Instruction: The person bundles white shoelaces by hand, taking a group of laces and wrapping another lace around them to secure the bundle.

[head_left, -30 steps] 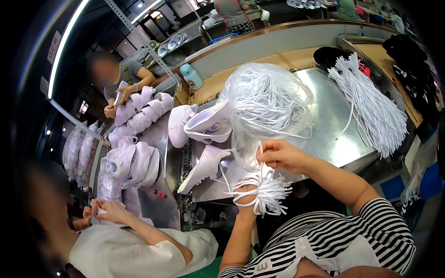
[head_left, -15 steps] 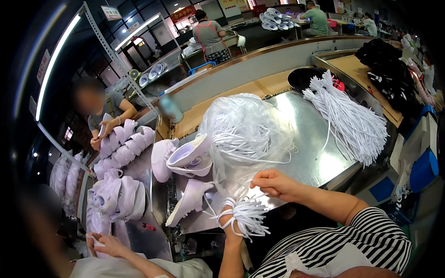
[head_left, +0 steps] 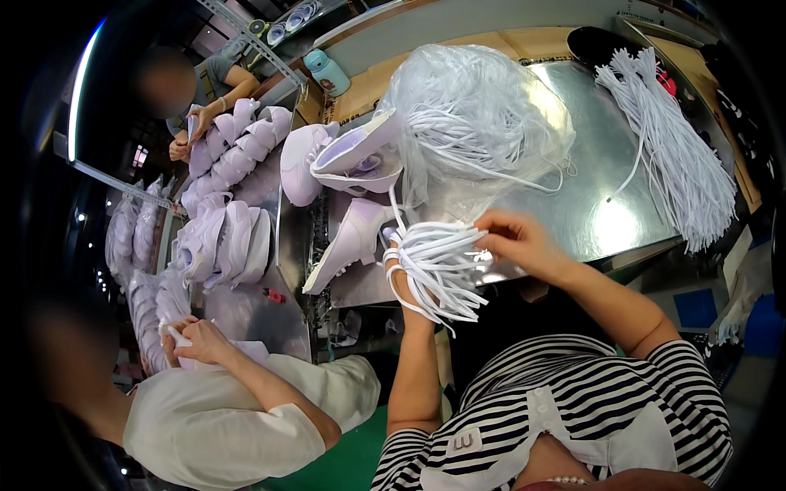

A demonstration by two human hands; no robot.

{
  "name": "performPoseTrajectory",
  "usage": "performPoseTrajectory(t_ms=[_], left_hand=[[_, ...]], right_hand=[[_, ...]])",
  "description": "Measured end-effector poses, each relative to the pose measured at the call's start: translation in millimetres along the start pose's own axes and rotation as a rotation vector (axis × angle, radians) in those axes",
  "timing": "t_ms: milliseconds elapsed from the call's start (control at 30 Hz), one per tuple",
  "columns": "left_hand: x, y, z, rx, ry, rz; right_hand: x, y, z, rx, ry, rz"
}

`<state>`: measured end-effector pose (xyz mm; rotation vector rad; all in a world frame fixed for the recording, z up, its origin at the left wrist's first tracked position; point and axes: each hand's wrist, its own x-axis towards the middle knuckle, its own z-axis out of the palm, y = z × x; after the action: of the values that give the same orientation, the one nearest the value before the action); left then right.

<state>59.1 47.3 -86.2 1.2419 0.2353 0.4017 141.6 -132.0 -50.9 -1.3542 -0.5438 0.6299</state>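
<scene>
My left hand (head_left: 403, 282) is wrapped in a bundle of white shoelaces (head_left: 438, 266) that drapes over it and hides most of the fingers. My right hand (head_left: 516, 241) pinches the laces at the bundle's right end, at the front edge of a shiny metal table (head_left: 573, 204). Just beyond lies a clear plastic bag full of white laces (head_left: 475, 114). A pale lilac sneaker (head_left: 352, 241) lies on its side left of my left hand, and another pair (head_left: 344, 155) is stacked behind it.
A long hank of white laces (head_left: 679, 155) lies on the table's right. Rows of lilac shoes (head_left: 221, 204) cover a bench on the left, where two other people work: one at front left (head_left: 196, 340), one at the back (head_left: 196, 90). A teal bottle (head_left: 325, 72) stands behind.
The view has swung and closed in on the table. My hands with the lace bundle have risen from below the table edge to its front edge, the right hand now level with the bundle.
</scene>
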Motion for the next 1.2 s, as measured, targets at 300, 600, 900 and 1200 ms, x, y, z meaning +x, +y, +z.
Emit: performPoseTrajectory(t_ms=[300, 600, 900, 1200], left_hand=[[8, -9, 7, -0.130, 0.194, -0.094], [15, -18, 8, 0.262, -0.010, 0.236], [18, -22, 16, -0.024, 0.154, 0.074], [11, -18, 19, 0.009, 0.133, 0.099]], right_hand=[[-24, -30, -22, 0.353, -0.203, -0.098], [-34, 11, 26, -0.327, 0.019, -0.319], [-31, 5, 17, 0.541, -0.138, 0.036], [-30, 4, 5, 0.431, -0.190, 0.129]])
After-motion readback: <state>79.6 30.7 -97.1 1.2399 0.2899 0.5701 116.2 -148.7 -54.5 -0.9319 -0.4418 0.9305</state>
